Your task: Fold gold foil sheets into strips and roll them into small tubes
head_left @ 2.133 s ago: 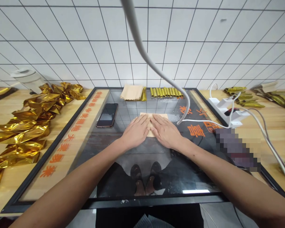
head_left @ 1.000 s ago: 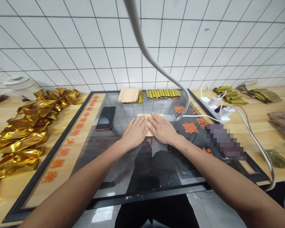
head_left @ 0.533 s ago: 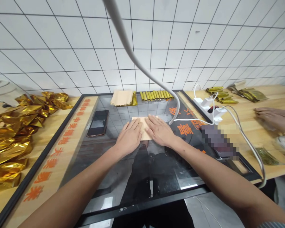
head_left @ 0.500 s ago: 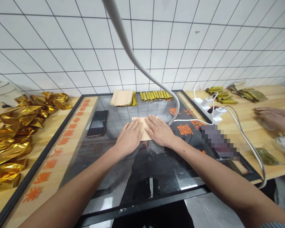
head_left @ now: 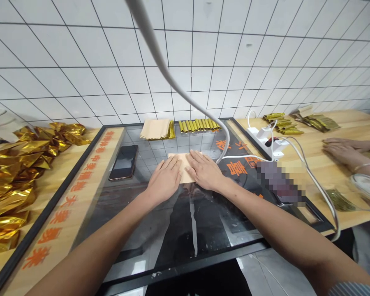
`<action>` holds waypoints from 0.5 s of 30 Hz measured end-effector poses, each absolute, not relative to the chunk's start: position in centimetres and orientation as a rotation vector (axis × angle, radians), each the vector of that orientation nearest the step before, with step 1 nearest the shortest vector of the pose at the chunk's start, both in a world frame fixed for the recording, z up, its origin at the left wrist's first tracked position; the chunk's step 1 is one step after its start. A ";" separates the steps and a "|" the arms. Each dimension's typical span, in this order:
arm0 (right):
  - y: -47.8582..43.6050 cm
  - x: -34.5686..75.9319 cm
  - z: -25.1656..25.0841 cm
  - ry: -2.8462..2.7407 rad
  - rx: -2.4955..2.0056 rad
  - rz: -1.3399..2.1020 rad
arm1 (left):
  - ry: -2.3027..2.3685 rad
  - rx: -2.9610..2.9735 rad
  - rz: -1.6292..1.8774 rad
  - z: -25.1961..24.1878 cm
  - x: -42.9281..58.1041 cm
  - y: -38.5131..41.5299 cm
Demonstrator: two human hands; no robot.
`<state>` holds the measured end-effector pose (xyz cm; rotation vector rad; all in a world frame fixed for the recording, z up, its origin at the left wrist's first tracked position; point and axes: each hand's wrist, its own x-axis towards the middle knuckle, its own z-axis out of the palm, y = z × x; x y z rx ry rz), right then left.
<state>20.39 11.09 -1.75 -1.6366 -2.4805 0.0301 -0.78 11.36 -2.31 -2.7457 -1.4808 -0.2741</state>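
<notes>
A tan sheet of paper (head_left: 187, 174) lies on the dark glass panel (head_left: 135, 222) in front of me. My left hand (head_left: 165, 176) rests flat over its left side, fingers stretched out. Across its right side my right hand (head_left: 205, 169) lies flat in the same way, with the fingers pointing away from me. The paper's middle shows between the hands; its sides are hidden under them. Behind the hands sit a stack of tan-backed gold paper (head_left: 156, 129) and a row of rolled gold paper tubes (head_left: 200, 125).
A phone (head_left: 124, 162) lies to the left, and folded gold foil pieces (head_left: 15, 181) are heaped beyond the frame. A white cable (head_left: 185, 94) hangs across the view. On the right are a power strip (head_left: 268, 139) and another person's hands (head_left: 342, 150).
Both hands stay flat on the paper, with little visible movement. The whole view has shifted slightly.
</notes>
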 end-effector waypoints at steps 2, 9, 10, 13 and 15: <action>11.0 20.4 -1.6 -2.479 -1.645 0.032 | -1.462 -2.746 -0.276 -2.4 -0.9 11.4; 10.7 20.2 -1.2 -2.484 -1.657 0.042 | -1.441 -2.745 -0.281 -2.2 -0.9 11.7; 10.8 20.2 -1.2 -2.484 -1.658 0.041 | -1.436 -2.743 -0.296 -2.2 -0.9 11.8; 10.9 20.2 -1.4 -2.488 -1.651 0.036 | -1.436 -2.741 -0.354 -2.2 -1.0 12.1; 10.9 20.3 -1.5 -2.491 -1.646 0.029 | -1.440 -2.740 -0.379 -2.2 -1.0 12.4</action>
